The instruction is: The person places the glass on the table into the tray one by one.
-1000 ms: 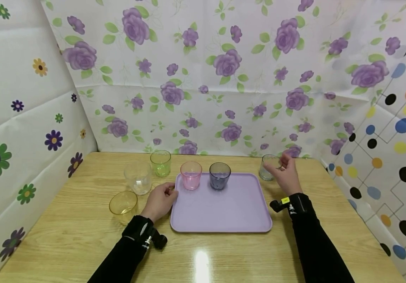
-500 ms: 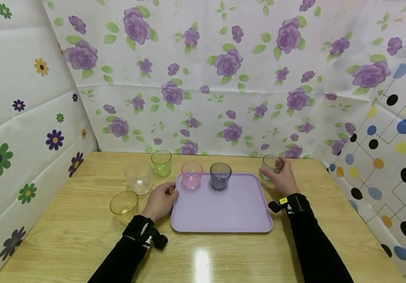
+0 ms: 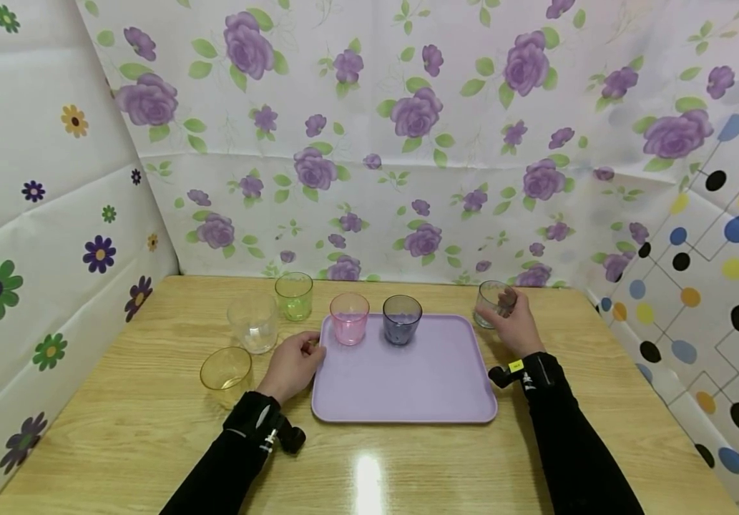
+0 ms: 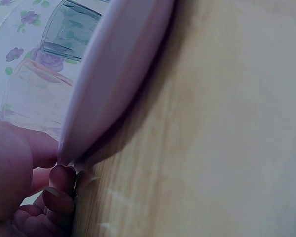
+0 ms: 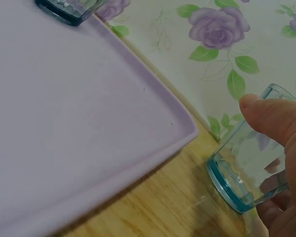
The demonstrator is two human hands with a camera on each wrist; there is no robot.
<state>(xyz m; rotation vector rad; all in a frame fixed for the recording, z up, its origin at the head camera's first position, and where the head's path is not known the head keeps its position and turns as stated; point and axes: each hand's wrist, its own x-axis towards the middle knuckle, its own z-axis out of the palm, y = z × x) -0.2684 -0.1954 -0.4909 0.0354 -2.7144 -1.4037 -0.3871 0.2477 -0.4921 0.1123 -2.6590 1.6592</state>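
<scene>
My left hand (image 3: pixel 292 368) pinches the left rim of a lilac tray (image 3: pixel 408 390); in the left wrist view its thumb and fingertips meet at the tray edge. Toward the tray's back stand a pink glass (image 3: pixel 349 323) and a smoky grey glass (image 3: pixel 401 327). Beyond the tray's back right corner, my right hand (image 3: pixel 520 329) grips a clear bluish glass (image 3: pixel 491 295), thumb on the near left side and fingers around the far side. The right wrist view shows this glass (image 5: pixel 232 185) with its thick teal base low, close over the wooden table.
Left of the tray, a green glass (image 3: pixel 295 304), a colourless glass (image 3: pixel 255 332) and an amber glass (image 3: pixel 225 378) stand on the wooden table (image 3: pixel 150 443). A flowered cloth (image 3: pixel 369 129) hangs right behind the table's back edge.
My right hand has come down over the bluish glass and its fingers have closed around it. The left hand and the tray stay in place.
</scene>
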